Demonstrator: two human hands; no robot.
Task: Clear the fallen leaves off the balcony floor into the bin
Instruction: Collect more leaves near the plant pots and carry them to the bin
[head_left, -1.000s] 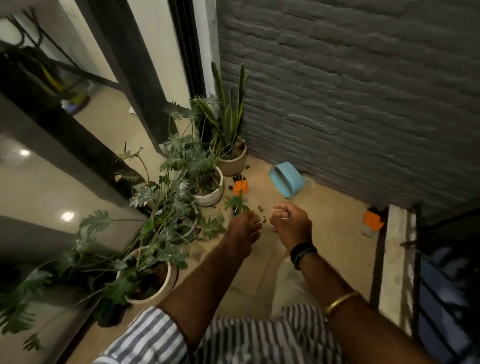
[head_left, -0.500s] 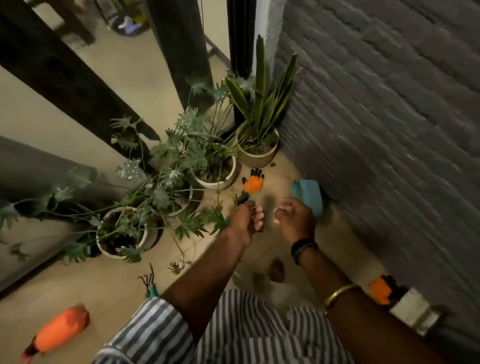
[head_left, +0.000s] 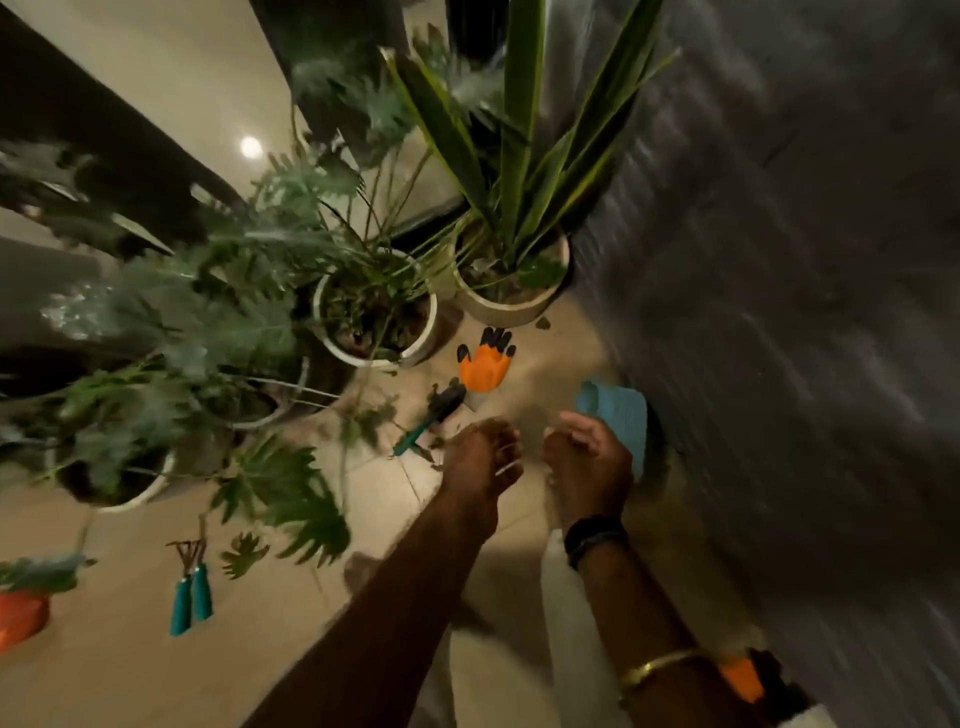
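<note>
The light blue bin (head_left: 621, 415) lies on its side on the floor against the grey wall. My right hand (head_left: 587, 457) hovers just in front of its mouth with fingers curled; blur hides whether it holds anything. My left hand (head_left: 483, 457) is beside it, fingers curled, with a thin pale stem across them. Small dark leaf bits (head_left: 435, 442) lie on the tiles at its fingertips. A lobed fallen leaf (head_left: 244, 553) lies on the floor at the lower left, and a small leaf (head_left: 543, 323) sits by the far pot.
White potted plants (head_left: 374, 317) crowd the left and back, their fronds overhanging the floor. An orange glove (head_left: 485, 366), a teal-handled trowel (head_left: 431, 421) and teal hand tools (head_left: 189, 597) lie on the tiles. The brick wall (head_left: 779, 312) closes the right side.
The view has swung down and closer to the floor. Both hands have stayed side by side and now sit right in front of the bin.
</note>
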